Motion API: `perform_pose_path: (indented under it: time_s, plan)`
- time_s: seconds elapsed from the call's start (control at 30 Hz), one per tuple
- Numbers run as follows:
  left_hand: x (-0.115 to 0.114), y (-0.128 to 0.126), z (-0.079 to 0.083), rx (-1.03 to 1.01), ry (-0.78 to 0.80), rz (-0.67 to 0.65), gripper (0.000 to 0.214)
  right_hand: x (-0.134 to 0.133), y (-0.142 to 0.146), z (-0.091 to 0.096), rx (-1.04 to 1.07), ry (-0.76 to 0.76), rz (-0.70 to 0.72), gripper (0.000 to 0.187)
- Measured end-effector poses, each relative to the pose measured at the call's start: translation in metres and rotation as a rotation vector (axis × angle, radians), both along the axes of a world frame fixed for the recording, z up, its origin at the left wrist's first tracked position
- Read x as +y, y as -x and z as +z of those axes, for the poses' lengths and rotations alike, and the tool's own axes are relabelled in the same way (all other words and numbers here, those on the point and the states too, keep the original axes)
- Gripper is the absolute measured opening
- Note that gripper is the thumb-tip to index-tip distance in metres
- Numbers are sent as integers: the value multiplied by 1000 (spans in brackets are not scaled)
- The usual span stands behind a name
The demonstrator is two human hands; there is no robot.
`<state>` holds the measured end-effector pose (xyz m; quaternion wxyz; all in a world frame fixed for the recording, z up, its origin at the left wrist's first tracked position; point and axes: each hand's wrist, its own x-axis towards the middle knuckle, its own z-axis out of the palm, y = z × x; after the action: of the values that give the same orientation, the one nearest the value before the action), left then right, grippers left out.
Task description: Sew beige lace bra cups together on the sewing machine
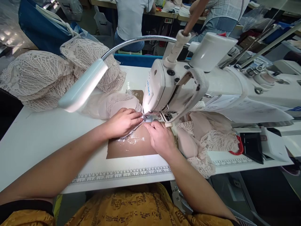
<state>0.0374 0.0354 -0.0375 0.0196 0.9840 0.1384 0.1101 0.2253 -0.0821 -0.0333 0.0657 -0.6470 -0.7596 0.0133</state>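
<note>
A white sewing machine (164, 84) stands on the white table (35, 138). Pale pink lace fabric (110, 105) lies under its needle on a shiny brown sheet (131, 147). My left hand (123, 122) rests on the lace just left of the presser foot (148, 118), fingers curled and pressing the fabric's edge. My right hand (160, 136) lies just in front of the foot, fingers bent down onto the fabric. The two hands' fingertips almost touch at the needle.
A pile of lace pieces (47, 75) fills the table's far left. A gooseneck lamp (82, 86) hangs over the work. More lace and padded cups (199, 138) lie at the right, with red-handled scissors (236, 150). A ruler strip (122, 174) runs along the front edge. Other people sit behind.
</note>
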Motion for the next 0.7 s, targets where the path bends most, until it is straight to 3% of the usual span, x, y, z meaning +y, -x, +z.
perform_pose_path:
  time_s: [0.5,0.7]
  plan:
    - [-3,0,1,-35,40,16,36,0,-3,-3,45,-29,26,38]
    - [-14,1,16,81,21,136,48,-1,-5,-1,39,-35,13,36]
